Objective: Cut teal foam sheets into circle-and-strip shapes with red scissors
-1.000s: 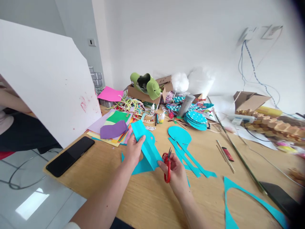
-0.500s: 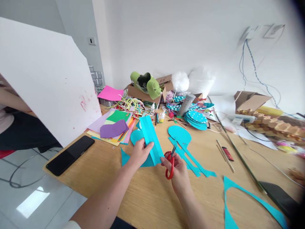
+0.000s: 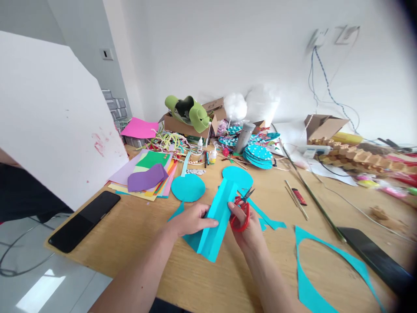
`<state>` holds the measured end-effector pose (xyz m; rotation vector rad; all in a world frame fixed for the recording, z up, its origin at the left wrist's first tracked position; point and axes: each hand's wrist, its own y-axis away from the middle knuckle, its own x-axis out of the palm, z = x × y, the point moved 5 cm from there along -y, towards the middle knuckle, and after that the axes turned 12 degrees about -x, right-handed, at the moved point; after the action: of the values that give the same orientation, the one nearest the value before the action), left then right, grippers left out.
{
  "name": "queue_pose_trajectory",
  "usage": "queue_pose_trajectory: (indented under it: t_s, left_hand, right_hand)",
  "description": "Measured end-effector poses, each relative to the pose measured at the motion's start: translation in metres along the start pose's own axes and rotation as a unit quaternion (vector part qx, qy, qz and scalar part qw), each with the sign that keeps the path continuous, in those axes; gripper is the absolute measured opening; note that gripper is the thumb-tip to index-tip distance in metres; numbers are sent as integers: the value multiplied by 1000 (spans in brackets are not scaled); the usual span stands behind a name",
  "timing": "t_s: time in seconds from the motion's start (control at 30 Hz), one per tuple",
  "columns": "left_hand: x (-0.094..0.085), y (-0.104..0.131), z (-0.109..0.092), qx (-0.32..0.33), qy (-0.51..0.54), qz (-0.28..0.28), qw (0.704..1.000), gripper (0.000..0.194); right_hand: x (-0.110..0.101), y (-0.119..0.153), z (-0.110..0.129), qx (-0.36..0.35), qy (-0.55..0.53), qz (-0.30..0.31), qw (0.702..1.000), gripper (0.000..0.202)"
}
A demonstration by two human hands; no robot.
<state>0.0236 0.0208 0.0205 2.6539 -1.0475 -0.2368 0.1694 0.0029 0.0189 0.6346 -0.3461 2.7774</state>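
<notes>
A folded strip of blue paper (image 3: 217,221) is held up over the table, tilted, with a crease along its length. My left hand (image 3: 197,219) pinches its left edge, thumb on top. My right hand (image 3: 249,226) has red-handled scissors (image 3: 240,221) in its grip, blades pointing up and away to the right, while its thumb rests at the strip's right edge. Behind the strip lie two blue paper circles, one at the left (image 3: 188,188) and one at the right (image 3: 239,177). Blue offcuts (image 3: 265,216) lie beside my right hand.
A black phone (image 3: 84,221) lies at the table's left edge, near stacked coloured paper (image 3: 148,174). A ring-shaped blue offcut (image 3: 306,282), thin sticks (image 3: 296,200) and a long green stick (image 3: 312,191) are on the right. A grey flask (image 3: 244,138) stands behind.
The blue strip has turned from leaning left to leaning right, and its near end has come lower towards me. The scissors remain in my right hand. The view has shifted right.
</notes>
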Motion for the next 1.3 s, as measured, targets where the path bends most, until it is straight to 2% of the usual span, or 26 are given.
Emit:
queue_pose_trajectory:
  t_s: [0.07, 0.1, 0.17, 0.23, 0.3, 0.4, 0.47, 0.57, 0.83, 1.13, 1.3]
  left_hand:
    - [-3, 2, -6, 16, 34, -19, 999, 28]
    - [-7, 2, -8, 27, 58, -47, 997, 29]
    - [-22, 2, -11, 55, 113, -140, 982, 29]
    - [-42, 4, -10, 85, 168, -258, 948, 29]
    - [-59, 6, -6, 115, 221, -352, 902, 30]
    - [-76, 8, 0, 153, 273, -403, 860, 33]
    - [-80, 9, 1, 165, 285, -411, 850, 33]
    - [-79, 10, -1, 170, 288, -405, 851, 33]
    - [-63, 4, -3, 138, 236, -343, 899, 27]
    - [-63, 1, 0, 132, 227, -321, 910, 28]
    - [-61, 2, -2, 128, 213, -328, 911, 27]
  right_hand:
    - [1, 0, 2, -14, 14, 12, 1000, 24]
    - [2, 0, 4, -24, 29, 22, 999, 24]
    - [4, 2, 6, -34, 68, 51, 996, 28]
    - [9, 6, 7, -29, 115, 87, 989, 32]
    - [16, 10, 9, -16, 170, 139, 975, 36]
    - [27, 20, 9, 16, 250, 237, 939, 40]
    - [31, 25, 3, 46, 290, 279, 914, 41]
    - [31, 29, -7, 79, 325, 297, 894, 42]
    - [32, 31, -9, 90, 297, 295, 904, 41]
    - [36, 33, -2, 89, 284, 304, 905, 40]
    - [36, 34, -2, 89, 290, 307, 902, 42]
